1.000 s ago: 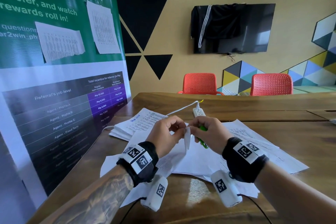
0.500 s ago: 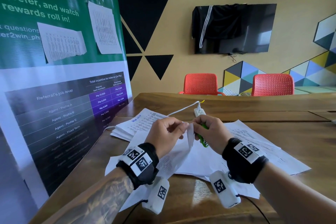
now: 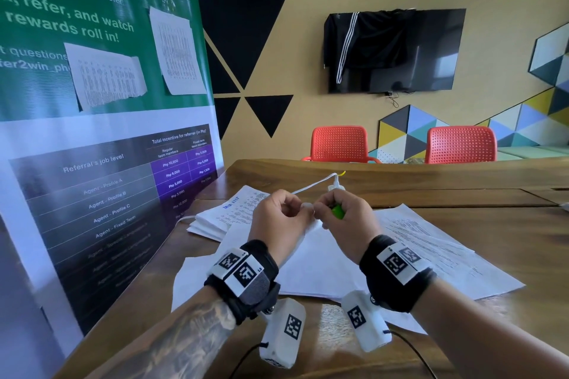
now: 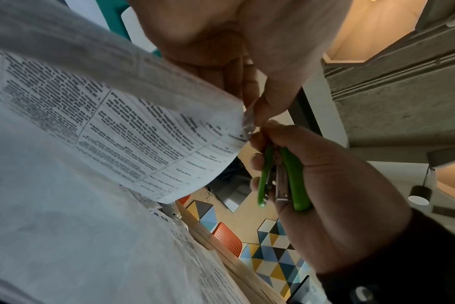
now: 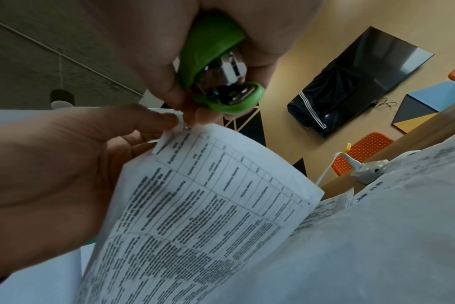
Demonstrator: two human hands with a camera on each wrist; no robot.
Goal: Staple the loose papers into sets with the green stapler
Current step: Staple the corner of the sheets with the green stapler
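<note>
My left hand [image 3: 303, 210] pinches the top corner of a printed paper set [image 4: 143, 133], lifted off the table with its lower part curving down to the sheets below. My right hand [image 3: 318, 211] grips the small green stapler [image 3: 337, 212] against its palm, and its fingertips [image 5: 203, 115] meet the same paper corner [image 5: 179, 125]. In the right wrist view the stapler [image 5: 213, 61] has its metal mouth showing, and no paper is inside it. The left wrist view shows the stapler [image 4: 283, 174] just to the right of the corner.
A stack of printed pages [image 3: 234, 209] lies at the left and more sheets [image 3: 431, 249] spread to the right on the wooden table [image 3: 462, 191]. A white power strip [image 3: 334, 186] and its cable lie behind my hands. A tall banner [image 3: 92, 132] stands along the table's left edge.
My hands have drawn closer together. The upright paper corner that showed between them is now covered by the fingertips of both hands.
</note>
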